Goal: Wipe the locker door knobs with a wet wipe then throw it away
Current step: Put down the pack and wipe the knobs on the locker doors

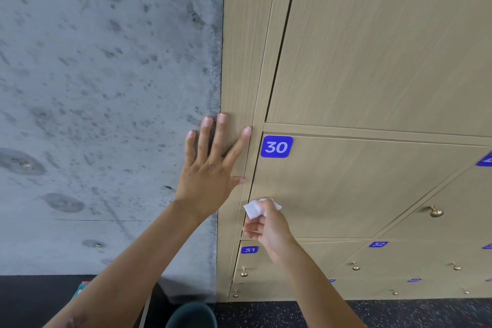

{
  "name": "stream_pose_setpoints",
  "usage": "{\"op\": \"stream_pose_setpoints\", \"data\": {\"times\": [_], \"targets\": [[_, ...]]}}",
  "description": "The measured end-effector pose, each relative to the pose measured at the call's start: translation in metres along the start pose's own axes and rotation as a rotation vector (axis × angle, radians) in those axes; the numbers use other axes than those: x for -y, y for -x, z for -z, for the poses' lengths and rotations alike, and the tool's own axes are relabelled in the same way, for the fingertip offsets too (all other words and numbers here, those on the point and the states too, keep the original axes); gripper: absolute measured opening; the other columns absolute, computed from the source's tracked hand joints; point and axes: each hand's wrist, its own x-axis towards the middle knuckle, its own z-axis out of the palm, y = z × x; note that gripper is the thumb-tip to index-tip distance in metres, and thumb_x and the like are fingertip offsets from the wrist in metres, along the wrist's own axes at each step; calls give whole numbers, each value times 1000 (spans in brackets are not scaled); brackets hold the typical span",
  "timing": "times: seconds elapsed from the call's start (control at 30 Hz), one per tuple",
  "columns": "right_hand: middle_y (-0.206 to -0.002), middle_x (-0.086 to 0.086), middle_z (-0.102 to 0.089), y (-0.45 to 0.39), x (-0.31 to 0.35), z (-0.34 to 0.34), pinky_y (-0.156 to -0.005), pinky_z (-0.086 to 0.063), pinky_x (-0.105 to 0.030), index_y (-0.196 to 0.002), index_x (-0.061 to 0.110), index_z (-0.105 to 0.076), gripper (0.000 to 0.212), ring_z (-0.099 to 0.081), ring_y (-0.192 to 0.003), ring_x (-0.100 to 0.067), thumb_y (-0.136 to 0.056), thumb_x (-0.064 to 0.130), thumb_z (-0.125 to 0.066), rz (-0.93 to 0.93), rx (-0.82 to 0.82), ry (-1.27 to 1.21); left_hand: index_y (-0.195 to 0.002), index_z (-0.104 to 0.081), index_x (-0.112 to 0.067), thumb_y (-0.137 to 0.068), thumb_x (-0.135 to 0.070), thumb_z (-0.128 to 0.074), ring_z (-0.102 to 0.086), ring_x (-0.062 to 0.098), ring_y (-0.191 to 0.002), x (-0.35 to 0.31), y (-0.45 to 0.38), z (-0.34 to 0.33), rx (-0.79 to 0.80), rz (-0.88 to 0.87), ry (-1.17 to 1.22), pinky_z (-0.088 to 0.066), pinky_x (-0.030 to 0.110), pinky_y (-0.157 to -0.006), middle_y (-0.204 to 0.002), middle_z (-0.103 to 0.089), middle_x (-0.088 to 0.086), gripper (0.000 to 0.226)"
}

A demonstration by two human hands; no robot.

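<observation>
1. Head view: pale wood-grain lockers point(372, 61) with small rounded brass knobs point(435, 212) stand against pitted grey concrete wall point(106, 88).
2. The left hand point(210, 165) lies flat, fingers spread and straight, on the locker's side frame.
3. The right hand point(269, 229) pinches a crumpled white wet wipe point(255, 208) at its fingertips, against door 30 point(346, 181), below the blue rounded-square number plate point(276, 146).
</observation>
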Motion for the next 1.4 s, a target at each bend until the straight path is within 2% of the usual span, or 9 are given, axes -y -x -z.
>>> {"op": "stream_pose_setpoints", "data": {"times": [0.13,0.23,0.37,0.5,0.6,0.8,1.0,1.2,1.4], "targets": [[-67,-9,-55,-1,4,3,-67,-52,-36,-118,-4,-64,42,-57,-57,-24,-93,27,-48,-178,132,-268,-161,15,-29,-65,-67,-80,30,36,-152,0,0,0,2,0,13,18,51,-124,-164,34,15,141],[-64,-8,-56,-3,4,4,-68,-51,-37,-112,-3,-65,41,-57,-58,-24,-94,30,-49,-188,132,-265,-161,16,-29,-65,-66,-81,30,36,-152,0,0,0,-1,-1,15,18,51,-124,-164,35,15,142],[-59,-6,-60,-4,4,0,-58,-51,-31,-113,1,-63,40,-60,-53,-24,-99,34,-44,-59,-21,83,-161,16,-28,-65,-66,-81,30,36,-152,1,0,0,-6,-3,17,18,51,-124,-164,34,15,142],[-59,-8,-60,-2,8,-2,-61,-47,-35,-79,12,-53,28,-58,-54,-23,-94,30,-38,126,-89,577,-162,16,-28,-64,-67,-81,30,36,-152,0,0,0,-7,-4,7,16,51,-123,-164,34,16,142],[-65,-10,-58,-2,10,-6,-66,-48,-39,-73,12,-46,23,-63,-68,-33,-89,25,-38,198,-109,740,-162,15,-28,-65,-68,-81,29,37,-152,1,0,0,-8,-8,7,15,51,-123,-164,33,16,142],[-62,-5,-53,-3,6,-1,-52,-47,-28,-120,5,-61,36,-53,-48,-23,-94,23,-44,-50,-12,166,-162,15,-28,-66,-68,-81,29,37,-152,1,0,1,-5,-8,9,17,51,-123,-164,34,16,141],[-64,-4,-46,2,13,7,-63,-45,-33,-91,4,-65,23,-49,-56,-21,-92,24,-54,-258,193,-273,-161,16,-28,-65,-66,-82,30,36,-152,1,-1,1,-1,-9,41,19,50,-123,-164,35,14,143],[-68,-3,-56,-2,19,16,-62,-49,-33,-102,7,-63,21,-56,-59,-21,-93,25,-59,-317,263,-237,-161,16,-28,-66,-67,-80,30,37,-152,1,0,2,9,-10,27,20,51,-123,-164,35,16,141],[-64,-3,-61,1,22,22,-64,-49,-31,-86,6,-66,24,-60,-58,-19,-91,29,-68,-333,255,-126,-161,16,-27,-67,-66,-80,30,38,-152,1,0,4,18,-8,23,20,51,-123,-163,35,16,141]]}}
